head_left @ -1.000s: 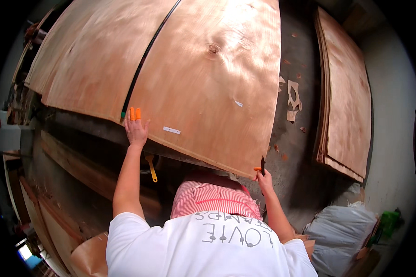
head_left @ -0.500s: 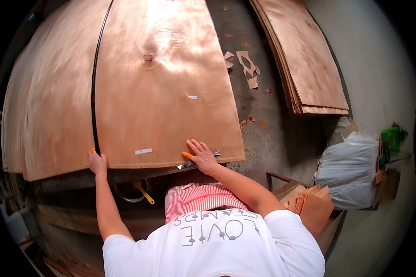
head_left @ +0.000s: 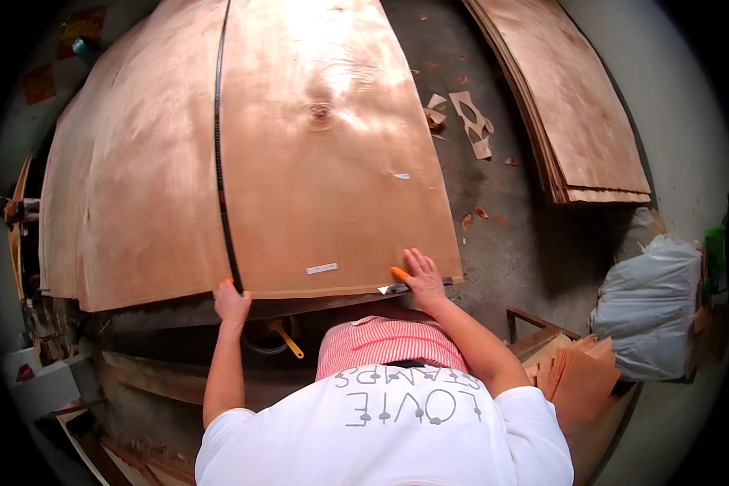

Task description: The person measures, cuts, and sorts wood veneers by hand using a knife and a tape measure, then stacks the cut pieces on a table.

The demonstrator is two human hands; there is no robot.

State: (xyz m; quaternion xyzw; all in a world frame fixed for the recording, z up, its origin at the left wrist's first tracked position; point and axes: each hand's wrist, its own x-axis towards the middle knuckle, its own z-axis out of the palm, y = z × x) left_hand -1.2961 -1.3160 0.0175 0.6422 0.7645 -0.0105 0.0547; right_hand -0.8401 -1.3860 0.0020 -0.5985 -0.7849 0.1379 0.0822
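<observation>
A broad sheet of light brown wood veneer [head_left: 340, 211] lies in front of me, with more veneer sheets [head_left: 130, 178] to its left. Along the line between them runs a long, thin black strip [head_left: 218, 138]. My left hand [head_left: 232, 304] is closed at the strip's near end, by the veneer's front edge. An orange cover shows on one fingertip. Flat on the veneer near its front right corner rests my right hand [head_left: 424, 279], fingers stretched out and an orange cover on the thumb. A slim tool with a pale tip [head_left: 390, 289] lies partly hidden under this hand.
Another veneer stack [head_left: 575, 105] stands at the far right. Veneer scraps [head_left: 471, 125] lie on the grey floor. At right are a white plastic-wrapped bundle [head_left: 648, 308] and veneer offcuts [head_left: 579, 373]. Below the front edge hangs a yellow-handled tool [head_left: 287, 338].
The view has swung left, so everything sits further right in the picture. Both hands keep their places on the veneer and strip.
</observation>
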